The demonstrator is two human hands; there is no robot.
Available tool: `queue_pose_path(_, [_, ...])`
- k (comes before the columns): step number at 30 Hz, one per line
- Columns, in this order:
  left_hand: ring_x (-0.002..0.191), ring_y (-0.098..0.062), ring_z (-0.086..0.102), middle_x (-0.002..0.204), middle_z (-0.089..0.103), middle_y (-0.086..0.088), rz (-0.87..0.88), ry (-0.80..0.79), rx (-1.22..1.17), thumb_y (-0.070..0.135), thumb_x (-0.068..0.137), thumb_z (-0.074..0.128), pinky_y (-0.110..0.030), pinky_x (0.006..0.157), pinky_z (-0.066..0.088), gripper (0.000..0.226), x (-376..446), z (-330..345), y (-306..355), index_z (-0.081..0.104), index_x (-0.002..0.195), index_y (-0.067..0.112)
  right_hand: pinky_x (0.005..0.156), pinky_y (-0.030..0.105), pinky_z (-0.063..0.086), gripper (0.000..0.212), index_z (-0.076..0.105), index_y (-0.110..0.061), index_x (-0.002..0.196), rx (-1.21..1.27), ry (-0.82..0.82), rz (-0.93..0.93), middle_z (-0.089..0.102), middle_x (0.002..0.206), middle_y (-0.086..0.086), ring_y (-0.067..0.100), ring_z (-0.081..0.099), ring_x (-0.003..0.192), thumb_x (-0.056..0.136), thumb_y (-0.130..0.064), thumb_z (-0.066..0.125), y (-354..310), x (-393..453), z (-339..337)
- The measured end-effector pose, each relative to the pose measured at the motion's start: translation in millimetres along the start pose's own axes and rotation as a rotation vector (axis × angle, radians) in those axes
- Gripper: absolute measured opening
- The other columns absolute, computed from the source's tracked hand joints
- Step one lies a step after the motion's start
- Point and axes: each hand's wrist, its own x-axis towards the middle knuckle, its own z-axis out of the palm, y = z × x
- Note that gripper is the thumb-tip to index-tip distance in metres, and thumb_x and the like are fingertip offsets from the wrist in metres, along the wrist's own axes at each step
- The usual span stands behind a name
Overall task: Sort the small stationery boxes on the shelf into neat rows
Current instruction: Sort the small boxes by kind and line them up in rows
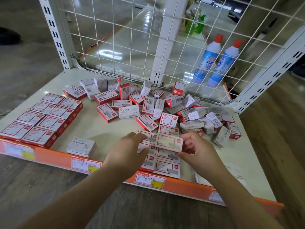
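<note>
A: Where is the red-framed staple box [169, 142]?
B: Just above the small stack [166, 164] at the shelf's orange edge [54, 157], the right hand [196, 147] pinching it.
A: The left hand [127, 148]?
B: Its grip is curled on the stack

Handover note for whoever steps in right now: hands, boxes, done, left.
Right hand pinches a red-framed box by its right end, above the near stack. Left hand has thumb and fingers on that box's left end and on the stack beneath.
Done: red block, two neat columns at the shelf's left; near stack started at the front edge.
Left: mixed pile of red and grey boxes mid and right; one grey paper clips box lying alone at the front.
</note>
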Motion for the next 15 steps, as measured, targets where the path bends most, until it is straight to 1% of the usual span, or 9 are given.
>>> queue_pose_path(3, [0.122,-0.01,0.044,0.139,0.043,0.013,0.077,-0.019,0.083,0.037,0.093,0.049,-0.024,0.094,0.044,0.04,-6.6,0.1,-0.2,0.045,0.133,0.031,0.068,0.013,0.042,0.035,0.046,-0.035,0.097,-0.014,-0.036,0.033,0.057,0.089,-0.02,0.001,0.055,0.087,0.078,-0.021,0.072,3.5,-5.6,-3.8])
queue_pose_path(7, [0.123,-0.005,0.039,0.137,0.042,0.017,0.2,-0.102,0.192,0.045,0.092,0.048,-0.02,0.097,0.038,0.043,-15.1,0.0,0.1,0.045,0.133,0.034,0.07,0.016,0.045,0.036,0.046,-0.034,0.099,-0.065,-0.105,0.095,0.06,0.093,-0.015,0.006,0.057,0.089,0.08,-0.016,0.07,10.2,-12.6,-5.6])
queue_pose_path(9, [0.126,-0.005,0.034,0.141,0.038,0.017,0.233,-0.147,0.242,0.047,0.092,0.046,-0.021,0.102,0.034,0.048,-18.1,0.2,0.5,0.039,0.138,0.035,0.075,0.018,0.046,0.036,0.046,-0.033,0.103,-0.103,-0.129,0.119,0.06,0.095,-0.015,0.006,0.057,0.09,0.08,-0.018,0.069,12.7,-14.5,-5.4])
queue_pose_path(11, [0.129,-0.006,0.031,0.143,0.035,0.016,0.261,-0.171,0.287,0.046,0.093,0.045,-0.022,0.104,0.031,0.051,-19.4,1.1,1.2,0.034,0.141,0.034,0.076,0.016,0.046,0.037,0.046,-0.032,0.109,-0.144,-0.154,0.138,0.057,0.096,-0.016,0.004,0.055,0.09,0.081,-0.02,0.069,13.6,-16.2,-4.6])
queue_pose_path(13, [0.13,-0.006,0.031,0.144,0.034,0.016,0.267,-0.18,0.305,0.044,0.094,0.045,-0.023,0.105,0.031,0.051,-19.5,1.9,2.4,0.032,0.142,0.033,0.075,0.015,0.046,0.04,0.047,-0.03,0.116,-0.173,-0.174,0.151,0.054,0.095,-0.018,0.003,0.053,0.089,0.082,-0.02,0.067,13.2,-16.2,-2.2])
queue_pose_path(15, [0.13,-0.007,0.032,0.144,0.035,0.015,0.262,-0.18,0.296,0.042,0.094,0.046,-0.023,0.105,0.033,0.05,-18.9,2.6,3.5,0.033,0.142,0.033,0.074,0.014,0.046,0.046,0.047,-0.028,0.122,-0.2,-0.182,0.161,0.051,0.098,-0.017,0.003,0.051,0.089,0.082,-0.02,0.068,11.2,-15.5,0.3])
